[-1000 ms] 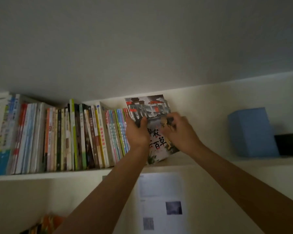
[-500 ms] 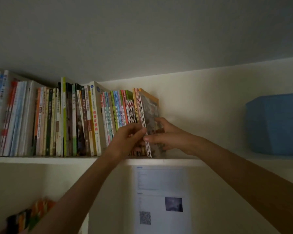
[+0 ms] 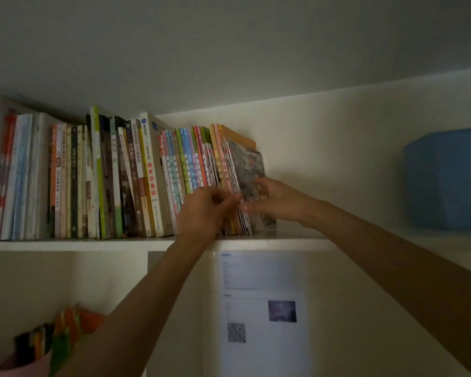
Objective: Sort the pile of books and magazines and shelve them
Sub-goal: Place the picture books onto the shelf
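One long white shelf (image 3: pixel 65 244) carries the whole scene, with a row of upright books (image 3: pixel 93 180) packed from its left end to about the middle. Well apart on the right sits a blue box (image 3: pixel 446 180); below the shelf a white printed sheet (image 3: pixel 264 303) hangs on the wall.

A second ago the dark picture-covered magazine (image 3: pixel 252 180) faced the camera, cover out, tilted in both hands. Now it stands edge-on at the right end of the row, touching the thin pink and orange booklets (image 3: pixel 223 170) beside it. That suggests this item is essentially shelved and only needs squaring up.

Its long axis runs nearly vertical, leaning slightly with the top toward the left; the spine edge points out toward the person and the cover faces right.

The left hand (image 3: pixel 204 213) has curled fingers pinching the front edges of the booklets just left of the magazine. The right hand (image 3: pixel 272 200) lies against the magazine's cover with fingers fairly straight, pressing it toward the row rather than gripping.
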Action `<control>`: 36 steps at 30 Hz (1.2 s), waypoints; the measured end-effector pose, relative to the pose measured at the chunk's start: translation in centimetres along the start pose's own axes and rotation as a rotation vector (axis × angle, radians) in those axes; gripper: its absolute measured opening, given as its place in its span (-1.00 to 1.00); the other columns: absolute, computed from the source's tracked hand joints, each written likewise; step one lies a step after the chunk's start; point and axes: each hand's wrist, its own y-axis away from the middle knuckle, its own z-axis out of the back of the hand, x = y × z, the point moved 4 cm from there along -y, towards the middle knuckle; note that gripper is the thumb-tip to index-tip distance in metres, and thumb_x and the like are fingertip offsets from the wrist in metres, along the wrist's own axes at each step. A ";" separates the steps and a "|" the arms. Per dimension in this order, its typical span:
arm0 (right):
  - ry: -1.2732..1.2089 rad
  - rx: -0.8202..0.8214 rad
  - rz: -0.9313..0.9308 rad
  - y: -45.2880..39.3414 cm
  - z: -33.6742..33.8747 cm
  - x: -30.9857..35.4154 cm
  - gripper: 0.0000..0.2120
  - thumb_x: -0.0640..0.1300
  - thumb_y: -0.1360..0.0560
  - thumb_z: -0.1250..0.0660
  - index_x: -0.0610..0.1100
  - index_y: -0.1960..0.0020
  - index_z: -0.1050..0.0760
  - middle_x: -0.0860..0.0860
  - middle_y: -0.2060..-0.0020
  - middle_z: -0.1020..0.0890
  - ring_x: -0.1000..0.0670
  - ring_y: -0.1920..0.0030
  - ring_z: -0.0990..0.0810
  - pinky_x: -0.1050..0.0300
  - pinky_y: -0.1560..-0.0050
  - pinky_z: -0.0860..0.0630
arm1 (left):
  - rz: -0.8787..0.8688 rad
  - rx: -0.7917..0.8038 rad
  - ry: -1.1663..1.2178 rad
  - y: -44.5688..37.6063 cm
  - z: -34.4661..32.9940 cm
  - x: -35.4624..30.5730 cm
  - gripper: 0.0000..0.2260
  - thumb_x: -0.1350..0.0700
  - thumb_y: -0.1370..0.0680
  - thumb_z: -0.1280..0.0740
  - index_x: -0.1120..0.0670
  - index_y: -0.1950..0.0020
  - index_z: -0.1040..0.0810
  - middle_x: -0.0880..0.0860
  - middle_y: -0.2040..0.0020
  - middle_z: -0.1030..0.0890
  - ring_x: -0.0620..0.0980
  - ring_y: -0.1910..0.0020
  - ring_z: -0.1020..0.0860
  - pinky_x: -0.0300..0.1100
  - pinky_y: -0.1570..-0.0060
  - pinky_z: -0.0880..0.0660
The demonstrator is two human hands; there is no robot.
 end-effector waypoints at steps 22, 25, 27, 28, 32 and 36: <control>0.176 -0.037 -0.933 43.1 -10.4 -24.9 -0.90 -0.14 -0.52 -0.32 -0.06 -0.02 -0.47 0.04 0.04 -0.56 0.05 0.05 -0.56 0.40 0.17 -0.43 | 0.239 1.171 0.191 39.4 -24.7 12.8 -0.91 0.11 -0.52 -0.35 0.11 0.04 -0.57 0.01 0.07 -0.58 -0.05 0.06 -0.55 -0.41 0.15 -0.42; 0.096 -0.009 -1.160 50.1 -13.4 -30.1 -0.93 -0.19 -0.52 -0.32 -0.12 0.00 -0.46 -0.06 0.05 -0.56 0.03 0.10 -0.54 0.26 0.10 -0.50 | 0.416 1.266 0.120 45.5 -27.9 15.6 -0.85 0.10 -0.53 -0.33 0.14 -0.04 -0.53 0.05 0.02 -0.54 -0.03 0.07 -0.50 -0.38 0.28 -0.38; 0.028 -0.016 -1.260 53.7 -15.4 -32.6 -0.89 -0.20 -0.52 -0.31 -0.22 -0.01 -0.48 -0.14 0.01 -0.55 -0.07 0.02 -0.54 0.12 0.04 -0.50 | 0.545 1.262 0.093 48.7 -29.7 17.3 -0.81 0.16 -0.54 -0.31 0.19 -0.12 -0.52 0.10 -0.04 -0.52 0.03 0.02 -0.50 -0.27 0.21 -0.40; 0.000 -0.026 -1.292 55.0 -16.3 -33.7 -0.87 -0.22 -0.52 -0.30 -0.26 -0.04 -0.48 -0.16 -0.03 -0.54 -0.11 -0.04 -0.53 0.12 0.04 -0.47 | 0.575 1.235 0.078 49.8 -30.7 18.2 -0.77 0.20 -0.53 -0.33 0.24 -0.16 -0.52 0.15 -0.08 -0.53 0.08 -0.03 -0.52 -0.21 0.16 -0.41; 0.060 -0.069 -1.368 58.4 -17.8 -38.6 -0.69 -0.22 -0.51 -0.34 -0.30 -0.22 -0.42 -0.18 -0.21 -0.46 -0.11 -0.15 -0.50 0.32 0.14 -0.41 | 0.771 1.037 -0.128 53.2 -33.7 22.6 -0.59 0.13 -0.46 -0.43 0.29 -0.22 -0.46 0.30 -0.23 -0.48 0.24 -0.20 -0.45 0.01 -0.16 -0.42; 0.125 -0.059 -1.427 58.9 -17.4 -43.5 -0.38 -0.03 -0.46 -0.41 -0.25 -0.39 -0.24 -0.22 -0.34 -0.28 -0.20 -0.26 -0.40 0.01 -0.16 -0.42 | 1.061 0.853 -0.377 54.8 -34.8 24.1 -0.29 -0.05 -0.42 -0.45 0.30 -0.38 -0.22 0.36 -0.35 -0.24 0.32 -0.34 -0.24 0.11 -0.29 -0.23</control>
